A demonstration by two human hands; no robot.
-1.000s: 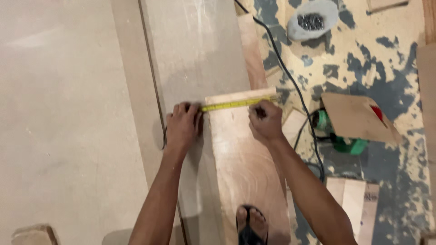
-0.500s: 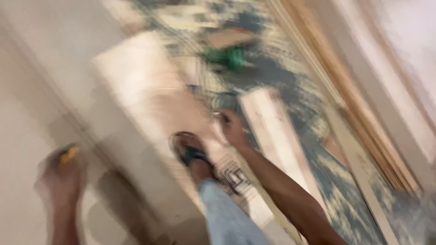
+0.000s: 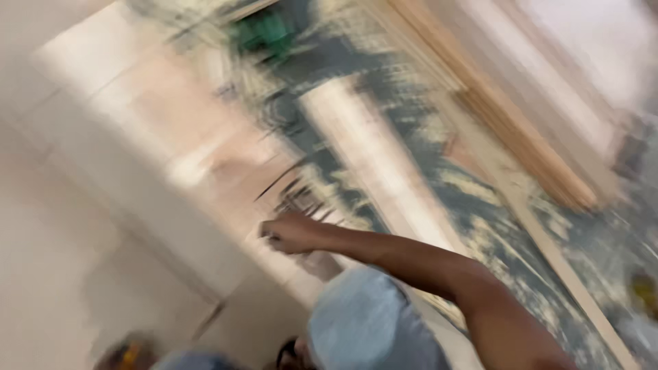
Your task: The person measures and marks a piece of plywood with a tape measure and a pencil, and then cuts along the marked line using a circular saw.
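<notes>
The head view is badly motion-blurred. My right hand [image 3: 291, 233] reaches out from the lower right, fingers curled, over the near end of a pale plywood board [image 3: 199, 130] and beside a black cable [image 3: 284, 185]. Whether it holds anything is lost in the blur. At the bottom edge, my left hand [image 3: 123, 356] is barely in view as a brown smear with a yellow tape measure [image 3: 131, 354] in it. My knee in light blue trousers [image 3: 370, 329] lies below the right arm.
A green power tool [image 3: 267, 34] lies at the top beyond the board. A pale plank [image 3: 370, 151] and long wooden strips [image 3: 521, 137] run diagonally over the blue-and-cream patchy floor [image 3: 480, 226]. My sandal [image 3: 288, 356] shows at the bottom.
A second ago both hands held the tape measure stretched across the board's end. The view has since swung sharply. The left hand dropped away with the tape, and the right hand stayed near the board.
</notes>
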